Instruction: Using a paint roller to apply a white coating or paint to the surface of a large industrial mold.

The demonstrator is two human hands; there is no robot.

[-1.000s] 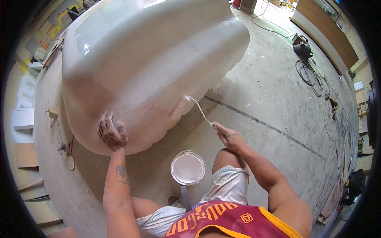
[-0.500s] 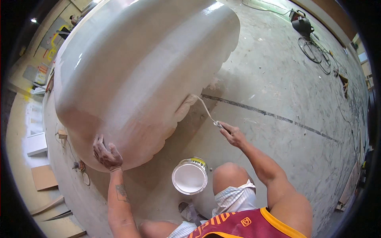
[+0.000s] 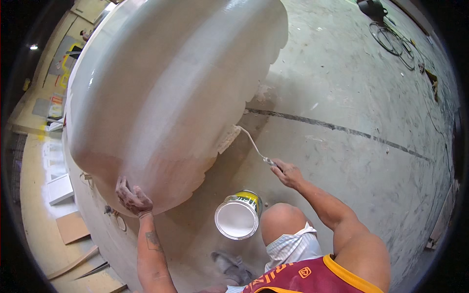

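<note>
A huge smooth white rounded form (image 3: 171, 88) with a scalloped lower edge fills the upper left. My left hand (image 3: 133, 199) presses flat against its near lower edge, fingers spread. My right hand (image 3: 288, 173) grips the handle of a small paint roller (image 3: 229, 138), whose bent wire frame runs up and left to the roller head, which lies against the form's scalloped edge. A paint can (image 3: 238, 217) full of white paint stands on the floor between my arms, beside my bent knee (image 3: 282, 219).
Grey concrete floor (image 3: 342, 88) with a dark seam line running across it. A bicycle wheel and dark gear (image 3: 391, 36) lie at the upper right. Boards and flat panels (image 3: 68, 227) lie at the left. A grey rag (image 3: 232, 268) sits by my leg.
The view has swung down and right. The roller head has slid lower along the scalloped edge. My left hand stays on the form's lower edge.
</note>
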